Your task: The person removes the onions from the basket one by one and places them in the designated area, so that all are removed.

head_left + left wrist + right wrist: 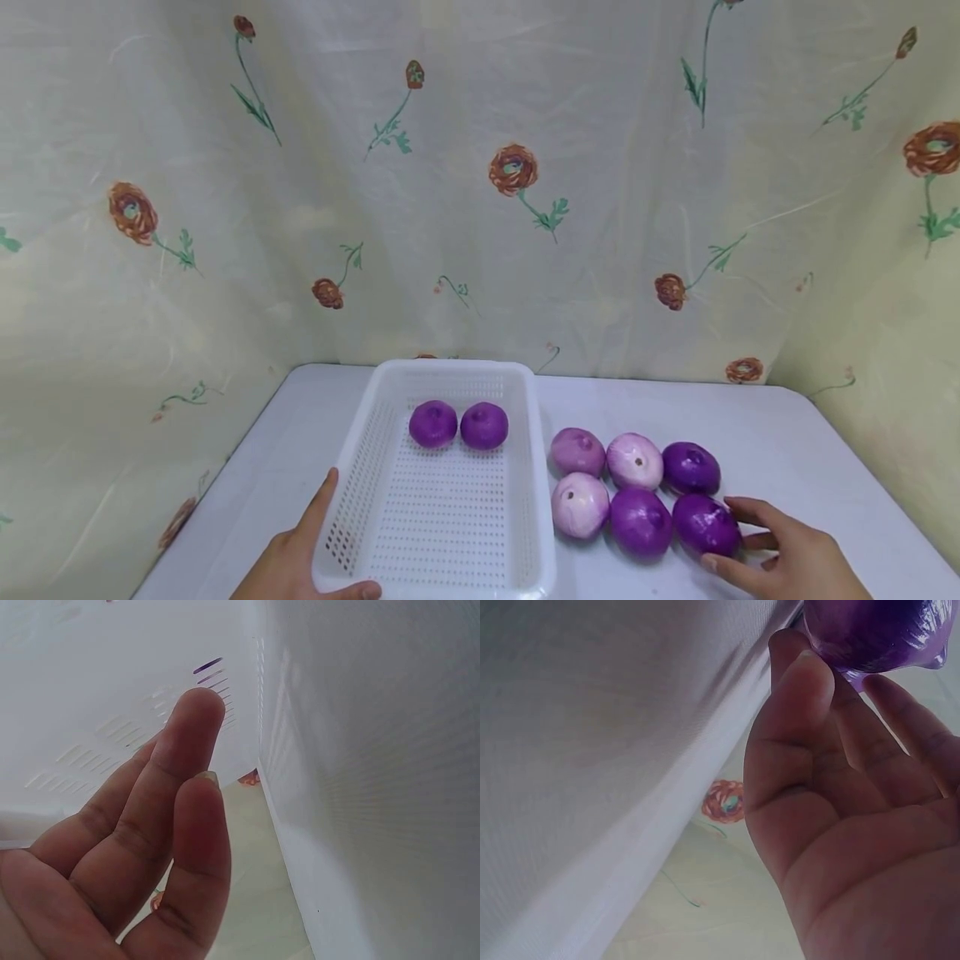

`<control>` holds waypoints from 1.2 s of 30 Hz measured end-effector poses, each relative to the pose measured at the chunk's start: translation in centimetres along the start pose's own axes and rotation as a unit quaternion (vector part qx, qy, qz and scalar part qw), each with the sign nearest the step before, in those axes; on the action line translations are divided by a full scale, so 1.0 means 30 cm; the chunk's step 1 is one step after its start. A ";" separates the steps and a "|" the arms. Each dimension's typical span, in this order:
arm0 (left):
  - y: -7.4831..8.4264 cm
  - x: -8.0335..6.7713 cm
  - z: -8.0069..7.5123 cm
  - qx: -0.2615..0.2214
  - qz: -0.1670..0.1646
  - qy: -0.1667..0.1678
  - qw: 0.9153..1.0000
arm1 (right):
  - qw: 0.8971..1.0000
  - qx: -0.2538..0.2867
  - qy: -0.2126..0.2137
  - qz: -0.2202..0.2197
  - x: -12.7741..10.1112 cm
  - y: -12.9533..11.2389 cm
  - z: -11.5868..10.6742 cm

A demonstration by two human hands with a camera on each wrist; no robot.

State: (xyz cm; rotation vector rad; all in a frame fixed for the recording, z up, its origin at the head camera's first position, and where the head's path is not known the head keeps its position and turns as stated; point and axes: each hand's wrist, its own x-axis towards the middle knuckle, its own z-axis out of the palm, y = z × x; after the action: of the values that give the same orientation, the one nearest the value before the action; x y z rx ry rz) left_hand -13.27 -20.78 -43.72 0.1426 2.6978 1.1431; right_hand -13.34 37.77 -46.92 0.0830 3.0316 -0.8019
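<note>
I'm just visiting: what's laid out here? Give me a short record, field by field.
Surface: white table before a flowered curtain
Basket: white perforated basket, holding two dark purple onions
Outside the basket: six onions in two rows on its right, some dark purple, some pale
Left hand: left hand holds the basket's near left corner
Right hand: right hand touches the near right onion, fingers around it; firm grip not clear

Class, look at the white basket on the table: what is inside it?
Inside the white basket lie two dark purple onions, side by side near the far wall. The rest of its perforated floor shows bare. The left hand holds the near corner, covering little.
</note>
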 end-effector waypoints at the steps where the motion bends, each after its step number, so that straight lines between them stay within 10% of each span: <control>1: -0.001 0.000 0.000 0.000 0.001 0.000 1.000 | 1.000 0.000 0.000 0.000 0.000 0.000 0.000; 36: -0.001 -0.005 -0.003 0.007 0.017 0.009 1.000 | 0.999 0.009 0.050 -0.005 -0.004 -0.009 -0.031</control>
State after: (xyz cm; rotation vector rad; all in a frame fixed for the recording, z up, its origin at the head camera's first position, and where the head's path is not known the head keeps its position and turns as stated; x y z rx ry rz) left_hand -13.16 -20.88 -43.66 0.1816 2.7300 1.1405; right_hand -13.23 38.00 -45.98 0.1114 3.1197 -0.8519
